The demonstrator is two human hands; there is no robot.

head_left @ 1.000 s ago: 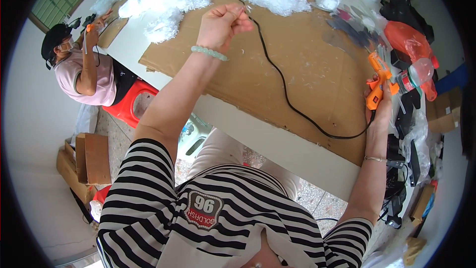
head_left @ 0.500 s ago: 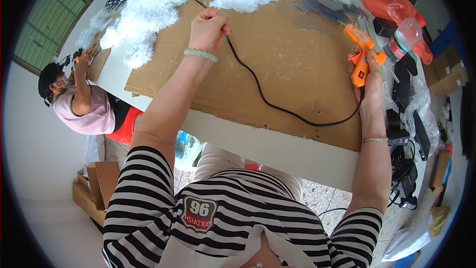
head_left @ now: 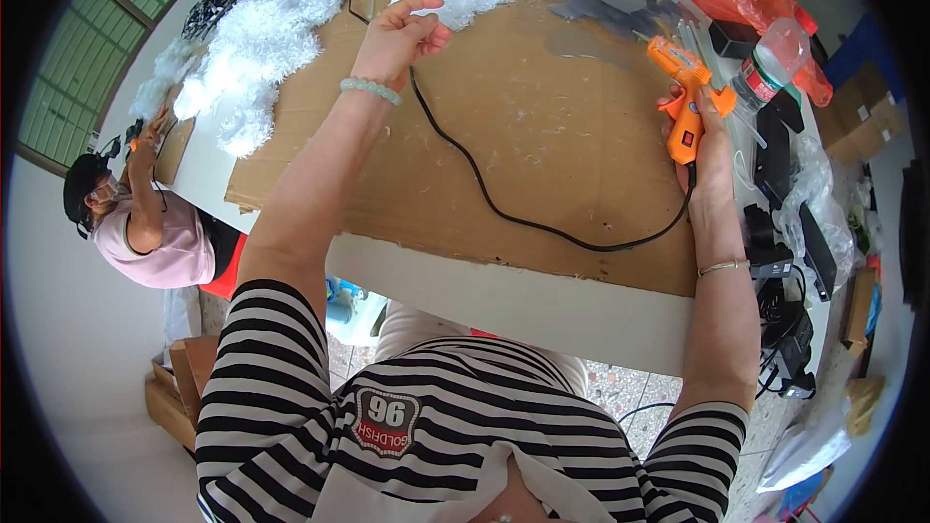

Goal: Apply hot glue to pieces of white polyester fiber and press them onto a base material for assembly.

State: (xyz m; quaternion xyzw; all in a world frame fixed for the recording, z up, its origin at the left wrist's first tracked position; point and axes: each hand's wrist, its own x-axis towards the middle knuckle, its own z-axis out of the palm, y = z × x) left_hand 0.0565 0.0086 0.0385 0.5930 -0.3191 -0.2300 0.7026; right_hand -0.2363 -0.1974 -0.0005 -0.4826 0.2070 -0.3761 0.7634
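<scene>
Holding orange glue gun [head_left: 687,126] — right grip [head_left: 714,136], near cardboard [head_left: 552,165] edge | left grip [head_left: 392,46]: can't tell | wide gap between

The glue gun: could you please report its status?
Right hand holding glue gun. Left hand over cardboard, grasp unclear. Cord lying across cardboard.

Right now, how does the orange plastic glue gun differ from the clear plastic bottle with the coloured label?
The orange plastic glue gun is opaque; the clear plastic bottle is see-through. The right hand grips the glue gun; neither hand holds the bottle. A black cord runs from the glue gun; the bottle has none. Both are toward the picture's right.
</scene>
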